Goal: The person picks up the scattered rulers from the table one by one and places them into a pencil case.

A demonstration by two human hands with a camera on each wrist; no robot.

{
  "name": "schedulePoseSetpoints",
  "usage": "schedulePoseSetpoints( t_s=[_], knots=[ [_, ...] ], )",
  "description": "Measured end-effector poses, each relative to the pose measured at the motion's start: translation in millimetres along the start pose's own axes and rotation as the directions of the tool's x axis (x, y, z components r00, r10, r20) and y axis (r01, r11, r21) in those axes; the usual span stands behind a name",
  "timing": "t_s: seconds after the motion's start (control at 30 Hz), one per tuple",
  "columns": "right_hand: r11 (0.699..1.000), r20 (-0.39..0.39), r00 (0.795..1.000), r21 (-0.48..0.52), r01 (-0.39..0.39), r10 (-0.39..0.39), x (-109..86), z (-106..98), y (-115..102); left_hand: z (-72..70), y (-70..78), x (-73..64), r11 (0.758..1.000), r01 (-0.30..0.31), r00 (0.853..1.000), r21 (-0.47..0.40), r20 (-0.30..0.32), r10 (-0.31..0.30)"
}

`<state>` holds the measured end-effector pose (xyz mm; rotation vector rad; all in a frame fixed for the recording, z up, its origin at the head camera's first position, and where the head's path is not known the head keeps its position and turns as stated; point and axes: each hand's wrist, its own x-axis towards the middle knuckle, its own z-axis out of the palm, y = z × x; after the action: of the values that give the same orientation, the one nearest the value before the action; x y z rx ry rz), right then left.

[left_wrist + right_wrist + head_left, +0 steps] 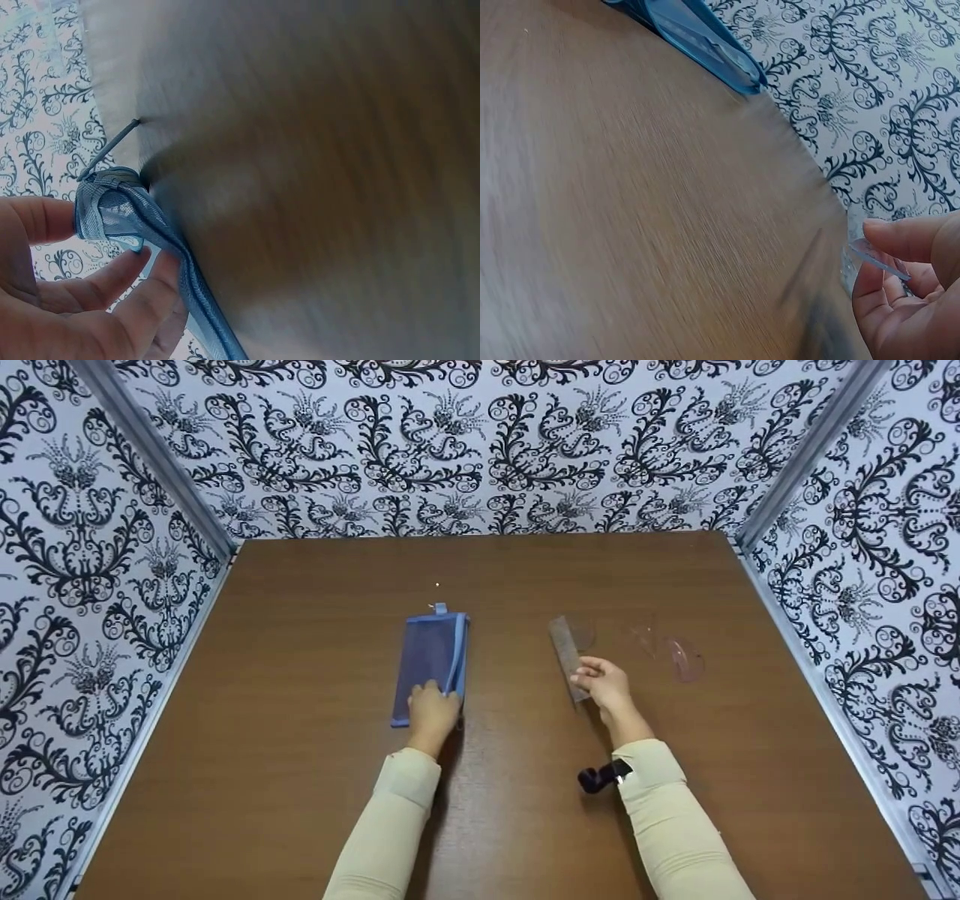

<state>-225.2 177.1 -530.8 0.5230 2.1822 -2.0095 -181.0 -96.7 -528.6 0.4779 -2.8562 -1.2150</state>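
Pouch (pixel 426 654) (one), one ruler (pixel 565 649) in right hand (pixel 609 688)

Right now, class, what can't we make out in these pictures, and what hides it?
Head view: the part of the blue pouch under the left grip, hidden by it.
Head view: any markings on the greyish strip, too small and blurred.
Head view: full outline of the pinkish piece, too faint against the table.
Right wrist view: rest of the blue pouch, cut off by the top edge.
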Motion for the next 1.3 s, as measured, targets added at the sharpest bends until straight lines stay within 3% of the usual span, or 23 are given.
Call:
schedulePoseSetpoints(
  t_s=[0.43,1.3],
  knots=[
    [0.998,0.049,0.998,0.056,0.037,-0.039,-1.8,21,-1,-1.7,1.5,1.3,0.999,0.031,0.998,0.008,0.049,-0.032],
    [0.998,0.126,0.991,0.046,0.041,-0.047,-8.4,57,-6,0.0,1.2,2.7,0.999,0.038,0.999,0.004,0.030,-0.038]
  ],
)
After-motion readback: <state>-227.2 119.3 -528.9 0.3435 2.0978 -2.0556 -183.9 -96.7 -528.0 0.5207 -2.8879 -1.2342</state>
